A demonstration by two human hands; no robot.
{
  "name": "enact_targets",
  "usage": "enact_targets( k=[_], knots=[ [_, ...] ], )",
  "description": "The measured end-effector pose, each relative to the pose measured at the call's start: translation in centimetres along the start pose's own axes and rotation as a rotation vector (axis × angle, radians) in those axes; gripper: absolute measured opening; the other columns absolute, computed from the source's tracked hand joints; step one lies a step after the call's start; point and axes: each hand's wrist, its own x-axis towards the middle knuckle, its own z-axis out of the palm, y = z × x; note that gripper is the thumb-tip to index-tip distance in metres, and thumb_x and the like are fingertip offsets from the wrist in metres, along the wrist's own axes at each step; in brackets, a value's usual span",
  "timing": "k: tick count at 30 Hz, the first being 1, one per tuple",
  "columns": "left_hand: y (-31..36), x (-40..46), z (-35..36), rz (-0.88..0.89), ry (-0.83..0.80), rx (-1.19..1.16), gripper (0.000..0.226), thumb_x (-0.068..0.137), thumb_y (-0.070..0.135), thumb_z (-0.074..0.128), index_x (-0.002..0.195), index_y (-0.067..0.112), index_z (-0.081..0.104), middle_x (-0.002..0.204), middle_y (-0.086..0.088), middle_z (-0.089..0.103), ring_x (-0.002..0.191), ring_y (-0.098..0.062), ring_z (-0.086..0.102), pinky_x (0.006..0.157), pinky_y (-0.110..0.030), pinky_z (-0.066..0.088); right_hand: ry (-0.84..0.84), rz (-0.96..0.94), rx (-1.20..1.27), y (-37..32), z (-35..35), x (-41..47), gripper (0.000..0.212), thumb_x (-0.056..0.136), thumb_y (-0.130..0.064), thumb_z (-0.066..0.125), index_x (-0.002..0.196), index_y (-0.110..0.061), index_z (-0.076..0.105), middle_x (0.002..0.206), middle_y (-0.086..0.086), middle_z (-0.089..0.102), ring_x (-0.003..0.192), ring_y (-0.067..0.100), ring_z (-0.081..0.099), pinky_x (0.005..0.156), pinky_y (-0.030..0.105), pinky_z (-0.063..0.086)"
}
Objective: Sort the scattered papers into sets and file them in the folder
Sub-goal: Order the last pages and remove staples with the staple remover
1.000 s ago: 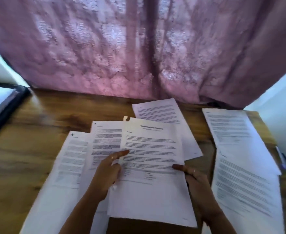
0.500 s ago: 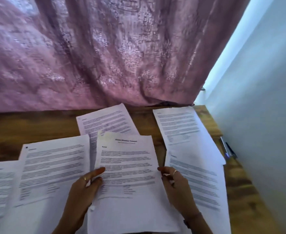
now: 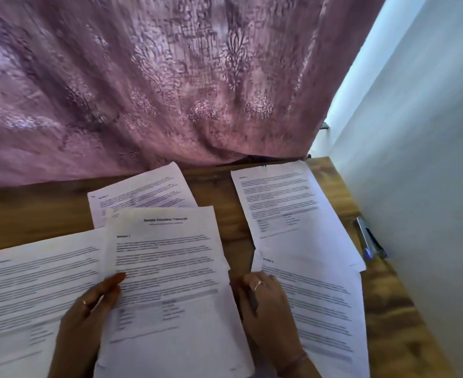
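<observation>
Several printed white sheets lie on the wooden table [image 3: 33,208]. I hold the titled sheet [image 3: 167,268] in the middle with both hands. My left hand [image 3: 88,312] grips its left edge, thumb on top. My right hand [image 3: 263,304] grips its right edge. Another sheet [image 3: 33,290] lies to the left, partly under my left hand. One sheet [image 3: 145,189] lies behind the held one. Two sheets lie at the right, a far one [image 3: 287,208] and a near one [image 3: 323,309] under my right hand. The folder is out of view.
A pink patterned curtain [image 3: 156,83] hangs behind the table. A white wall [image 3: 421,186] bounds the table's right side. A pen or marker [image 3: 369,241] lies at the table's right edge by the wall.
My view has swung to the right; the black folder at the far left has left the frame. Both hands keep hold of the titled sheet.
</observation>
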Motion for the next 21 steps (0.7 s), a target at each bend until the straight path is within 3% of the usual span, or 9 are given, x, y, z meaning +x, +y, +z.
enact_targets(
  k=[4,8,11,15,18,21],
  knots=[
    [0.8,0.4,0.0,-0.033,0.053,-0.045,0.035,0.090,0.013,0.065,0.094,0.047,0.074,0.110,0.022,0.069,0.105,0.010,0.058,0.098,-0.026,0.038,-0.014,-0.036,-0.050,-0.4,-0.4,0.3,0.022,0.075,0.000,0.073,0.094,-0.010,0.071,0.093,0.000,0.067,0.084,0.022,0.059,0.072,0.033,0.052],
    [1.4,1.7,-0.1,-0.083,0.042,-0.052,0.025,0.092,0.014,0.062,0.106,0.031,0.073,0.118,0.010,0.067,0.113,-0.011,0.058,0.101,-0.029,0.037,-0.032,-0.044,-0.130,-0.7,-0.7,-0.5,0.025,0.072,-0.008,0.074,0.096,-0.012,0.073,0.100,0.001,0.069,0.089,0.024,0.064,0.076,0.035,0.055],
    [2.2,2.3,0.4,-0.085,0.022,-0.031,0.027,0.093,0.011,0.060,0.115,0.024,0.069,0.121,0.005,0.065,0.114,-0.012,0.055,0.099,-0.026,0.035,-0.032,-0.001,-0.228,-0.4,-0.9,-1.8,0.036,0.071,-0.016,0.078,0.105,-0.012,0.072,0.116,0.007,0.068,0.106,0.031,0.065,0.085,0.042,0.055],
    [3.5,3.0,2.0,-0.049,-0.057,0.085,0.033,0.095,0.008,0.056,0.127,0.013,0.061,0.126,0.003,0.057,0.114,-0.013,0.048,0.099,-0.025,0.032,-0.037,-0.024,-0.272,0.1,-0.7,-3.5,0.049,0.079,-0.029,0.071,0.123,-0.008,0.064,0.132,0.009,0.060,0.123,0.030,0.056,0.102,0.037,0.044],
    [5.3,2.8,4.5,-0.067,-0.068,0.060,0.032,0.095,0.013,0.058,0.126,0.017,0.062,0.119,0.007,0.054,0.109,-0.015,0.049,0.094,-0.024,0.034,-0.064,-0.055,-0.281,0.2,-0.1,-4.2,0.046,0.086,-0.036,0.063,0.124,-0.009,0.065,0.132,0.009,0.060,0.125,0.030,0.054,0.102,0.041,0.035],
    [7.1,2.0,8.3,-0.079,-0.120,-0.075,0.024,0.093,0.012,0.061,0.114,0.022,0.066,0.101,0.017,0.064,0.084,0.007,0.059,0.077,-0.006,0.042,-0.060,-0.070,-0.282,0.2,0.3,-4.6,0.045,0.084,-0.039,0.053,0.113,-0.010,0.072,0.121,0.008,0.067,0.114,0.026,0.063,0.101,0.040,0.038]
  ],
)
